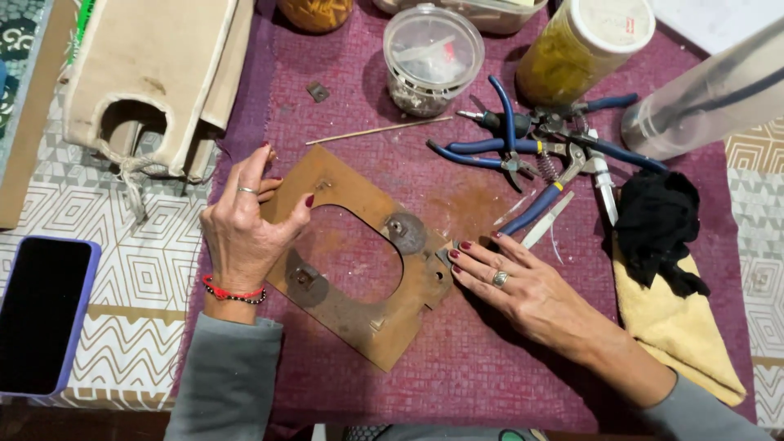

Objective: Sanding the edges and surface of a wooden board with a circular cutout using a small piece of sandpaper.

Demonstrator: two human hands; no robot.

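1. While it lies flat on the purple mat (457,359), the rusty brown plate (359,261) with an oval hole sits between both hands.
2. Left hand (241,233) pinches the plate's 9 o'clock edge between thumb and fingers.
3. Right hand (510,282), fingers pressed together, touches its 3 o'clock edge.
4. Blue-handled pliers (523,147) lie at 1 o'clock.

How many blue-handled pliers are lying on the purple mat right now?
3, possibly more in the tangle: blue-handled round-nose pliers upper middle, blue-handled flat pliers below them, and longer blue-handled pliers nearest the right hand.
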